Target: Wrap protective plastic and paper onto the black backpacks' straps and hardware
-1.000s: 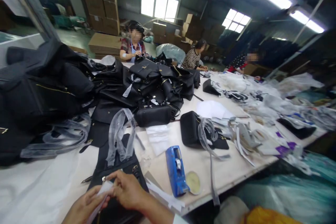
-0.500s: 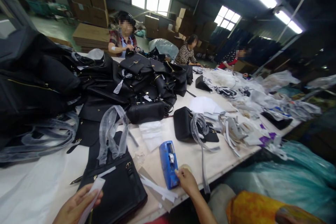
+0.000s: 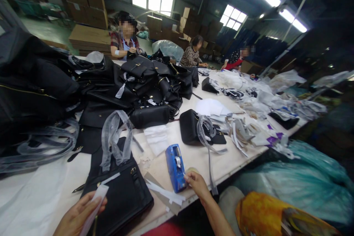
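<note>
My left hand (image 3: 83, 210) is closed around a folded white strip (image 3: 95, 201) of thin, paper-like material, held over the lower left of a black leather bag (image 3: 124, 195). The bag lies flat, its straps (image 3: 117, 138) wrapped in clear film. A narrow white strip (image 3: 110, 179) rests by its gold zipper pull. To the right stands a blue tape dispenser (image 3: 174, 171) with a small roll in it. My right hand (image 3: 197, 183) pinches at the dispenser's near cutting end, where a tiny pale bit of tape shows at the fingertips. A loose tape roll (image 3: 191, 170) lies just behind that hand.
White strips (image 3: 166, 191) on grey card lie near the table edge. A pile of black bags (image 3: 149, 77) covers the far left. One small black bag (image 3: 188, 127) stands beyond the dispenser. Wrapping scraps (image 3: 249, 129) lie rightward. Several people work across the table.
The whole view has shifted slightly, so things sit a little further left and up. My right hand stays at the dispenser's cutting end; my left hand still holds the white strip.
</note>
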